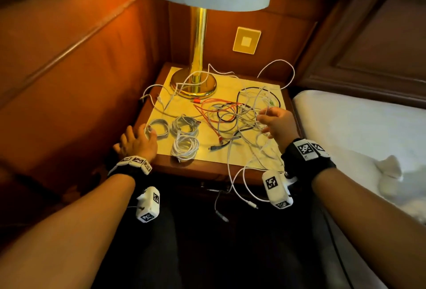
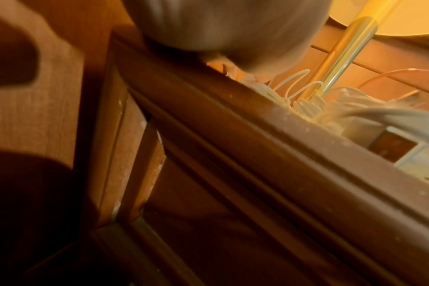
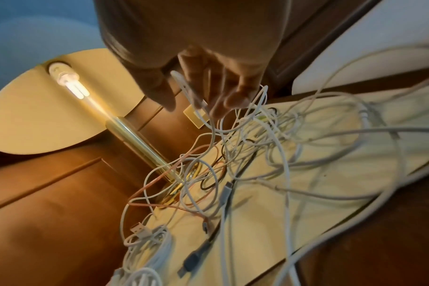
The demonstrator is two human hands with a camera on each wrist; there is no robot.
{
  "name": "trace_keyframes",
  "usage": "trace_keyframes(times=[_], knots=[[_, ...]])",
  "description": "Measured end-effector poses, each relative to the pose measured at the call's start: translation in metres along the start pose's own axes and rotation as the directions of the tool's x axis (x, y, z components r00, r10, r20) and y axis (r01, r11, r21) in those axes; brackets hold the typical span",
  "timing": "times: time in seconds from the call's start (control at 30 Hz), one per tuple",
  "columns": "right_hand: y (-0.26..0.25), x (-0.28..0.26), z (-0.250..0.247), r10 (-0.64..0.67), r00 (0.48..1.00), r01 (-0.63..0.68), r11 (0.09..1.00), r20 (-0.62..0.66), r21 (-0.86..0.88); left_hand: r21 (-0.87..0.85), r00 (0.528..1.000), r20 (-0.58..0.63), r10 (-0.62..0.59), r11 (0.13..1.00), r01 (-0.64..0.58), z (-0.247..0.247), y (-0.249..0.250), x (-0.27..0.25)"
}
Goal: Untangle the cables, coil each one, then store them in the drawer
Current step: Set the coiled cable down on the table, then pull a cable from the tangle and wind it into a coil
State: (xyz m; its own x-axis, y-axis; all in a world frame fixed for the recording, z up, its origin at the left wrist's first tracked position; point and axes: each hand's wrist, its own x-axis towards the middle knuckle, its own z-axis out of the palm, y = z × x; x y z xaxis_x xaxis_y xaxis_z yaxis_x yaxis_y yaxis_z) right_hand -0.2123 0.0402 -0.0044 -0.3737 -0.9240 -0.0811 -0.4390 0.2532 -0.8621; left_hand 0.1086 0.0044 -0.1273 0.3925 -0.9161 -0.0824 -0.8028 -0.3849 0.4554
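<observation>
While three white coils already lie at the bench's near left corner, you are mid-task: still untangling, drawer not in play. Your left hand rests flat on the leftmost coil, fingers spread and relaxed, gripping nothing. Coils: thin, round-section white cord, smooth, springy; loops loose, untied. Centre: brass lamp base, loose white strands draped over it. Right of centre: the tangle, with white, grey, black and one orange-red cable interlaced on a pale glossy top; several ends hang over the front edge. Your right hand hovers over it, fingers curled around thin white strands. Next: judge one strand's run, lift its plug end free, avoid tightening crossings.
</observation>
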Motion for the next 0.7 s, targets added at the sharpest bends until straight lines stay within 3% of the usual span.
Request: trace_keyframes(times=[0.1,0.17,0.27,0.37,0.47,0.57,0.7], knots=[[-0.007,0.0,-0.003,0.0,0.999,-0.004,0.997,0.047,0.077,-0.019,0.989,0.141,-0.04,0.999,0.043,-0.009,-0.003,0.004],[-0.023,0.002,-0.014,-0.022,0.998,0.014,0.991,0.057,0.134,-0.099,0.964,0.237,-0.118,0.984,0.145,-0.02,-0.001,0.008],[-0.062,0.003,-0.039,-0.119,0.992,0.112,0.98,0.034,0.162,-0.167,0.959,0.228,-0.17,0.963,0.211,-0.043,0.019,0.005],[-0.11,-0.001,-0.067,-0.212,0.976,0.216,0.955,-0.041,0.201,-0.339,0.993,0.113,-0.026,0.939,0.063,-0.078,0.062,-0.01],[-0.156,-0.015,-0.096,-0.298,0.948,0.315,0.928,-0.114,0.2,-0.423,0.987,0.045,0.155,0.898,-0.122,-0.116,0.113,-0.033],[-0.19,-0.034,-0.124,-0.394,0.904,0.42,0.892,-0.167,0.167,-0.469,0.931,-0.026,0.364,0.818,-0.333,-0.143,0.153,-0.054],[-0.22,-0.062,-0.152,-0.492,0.844,0.526,0.838,-0.214,0.146,-0.586,0.853,-0.051,0.519,0.676,-0.446,-0.172,0.202,-0.086]])
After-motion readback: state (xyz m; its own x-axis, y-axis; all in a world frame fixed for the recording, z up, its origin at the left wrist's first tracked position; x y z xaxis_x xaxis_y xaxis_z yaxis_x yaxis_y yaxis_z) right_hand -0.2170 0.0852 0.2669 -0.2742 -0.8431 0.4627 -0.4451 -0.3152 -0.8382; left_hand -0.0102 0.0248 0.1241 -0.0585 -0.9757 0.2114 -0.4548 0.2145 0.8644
